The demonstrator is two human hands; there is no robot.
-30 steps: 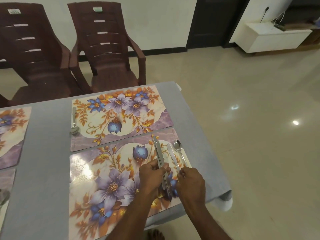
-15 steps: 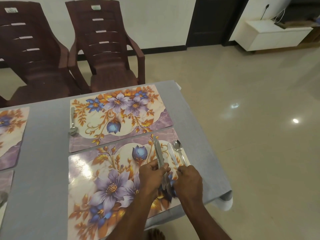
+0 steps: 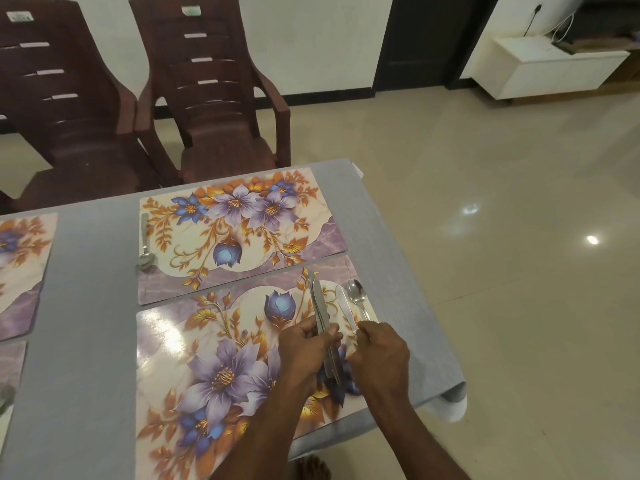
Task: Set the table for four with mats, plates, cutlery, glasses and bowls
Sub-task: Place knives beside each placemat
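Grey-clothed table [image 3: 86, 306] bears four floral mats [image 3: 242, 230].

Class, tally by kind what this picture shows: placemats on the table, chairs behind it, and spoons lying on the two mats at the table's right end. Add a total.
Purple-and-orange floral placemats: 4 (two are cut off at the left edge)
Dark brown plastic chairs: 2
Silver metal spoons: 2
Total: 8

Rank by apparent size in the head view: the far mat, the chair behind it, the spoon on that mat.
1. chair
2. far mat, though the chair stands farther off, so this ranking is unsure
3. spoon, clearly smallest
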